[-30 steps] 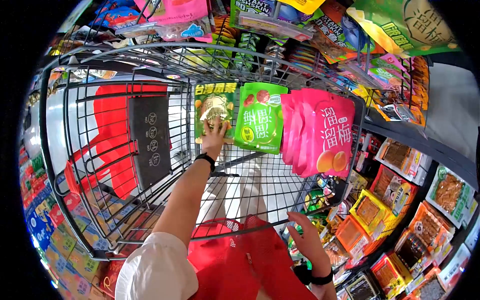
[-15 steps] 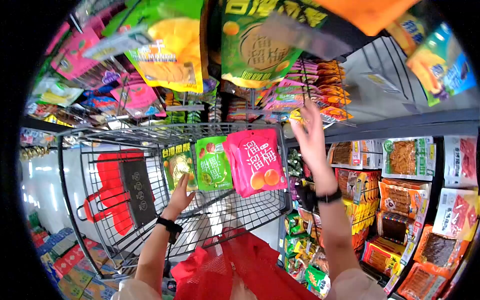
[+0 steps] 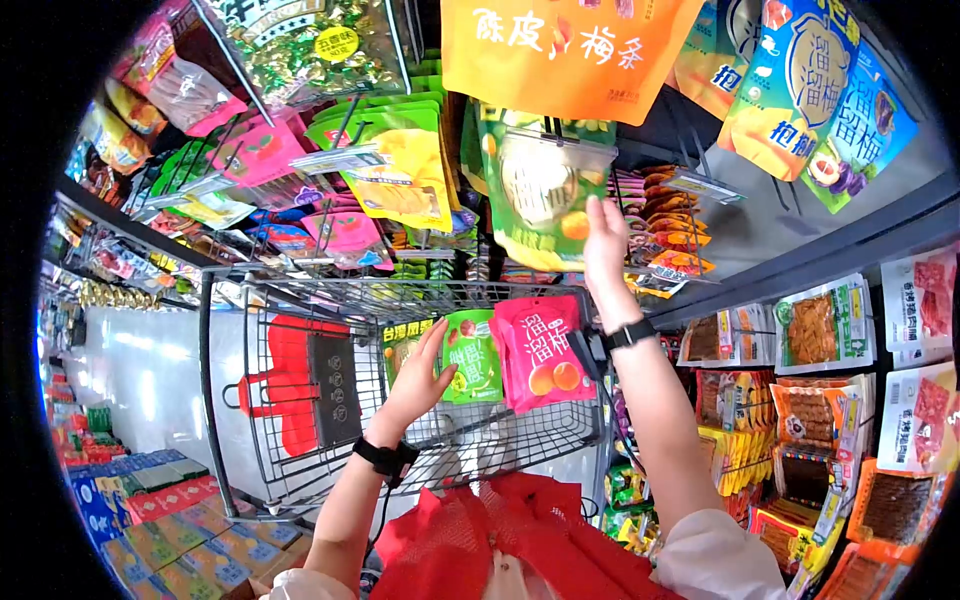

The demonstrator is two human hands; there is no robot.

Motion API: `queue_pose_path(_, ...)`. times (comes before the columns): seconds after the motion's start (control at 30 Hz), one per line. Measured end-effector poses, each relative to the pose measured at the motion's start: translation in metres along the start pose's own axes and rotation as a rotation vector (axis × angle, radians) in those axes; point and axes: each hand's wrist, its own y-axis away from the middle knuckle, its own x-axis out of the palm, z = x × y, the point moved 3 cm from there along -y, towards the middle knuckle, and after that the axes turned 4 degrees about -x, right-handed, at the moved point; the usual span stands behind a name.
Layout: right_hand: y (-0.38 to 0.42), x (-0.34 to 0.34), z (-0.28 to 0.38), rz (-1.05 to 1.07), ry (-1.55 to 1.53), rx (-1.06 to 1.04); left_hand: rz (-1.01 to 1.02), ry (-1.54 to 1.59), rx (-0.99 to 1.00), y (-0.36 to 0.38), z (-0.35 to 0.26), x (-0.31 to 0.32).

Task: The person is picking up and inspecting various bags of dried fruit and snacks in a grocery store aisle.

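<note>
My right hand (image 3: 607, 242) reaches up to the hanging rack. Its fingers close on the right edge of a green bag of preserved plums (image 3: 545, 235), which still hangs there. My left hand (image 3: 415, 388) is over the shopping cart (image 3: 480, 455), fingers stretched and thumb apart, holding nothing. It partly covers a dark green bag with yellow lettering (image 3: 398, 340). Beside that, a bright green snack bag (image 3: 478, 355) and a pink bag of preserved plums (image 3: 545, 352) stand against the cart's far side.
An orange pouch (image 3: 570, 60) hangs above the green bag. Yellow-and-green dried mango bags (image 3: 400, 185) hang to its left, blue-and-orange bags (image 3: 790, 90) to its right. Packaged meat snacks (image 3: 810, 330) fill the right shelves. Stacked boxes (image 3: 190, 530) stand at lower left. The cart has a red-and-black seat flap (image 3: 325, 385).
My right hand has moved from beside the rack onto the green bag's edge. The camera view has shifted, so the cart appears further right. My left hand stays over the cart, fingers outstretched.
</note>
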Motion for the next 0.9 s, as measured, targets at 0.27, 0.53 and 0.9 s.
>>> queue_pose_path(0.27, 0.059, -0.040, 0.089, 0.192, 0.009, 0.020, -0.050, 0.370, -0.043, 0.019, -0.032, -0.015)
queue_pose_path(0.53, 0.156, -0.047, 0.121, 0.146, 0.179, 0.050, 0.390, 0.810, -0.237, 0.039, -0.083, -0.005)
queue_pose_path(0.9, 0.284, 0.041, 0.153, 0.305, -0.067, 0.509, 0.362, 0.741, -0.187, 0.113, -0.032, -0.068)
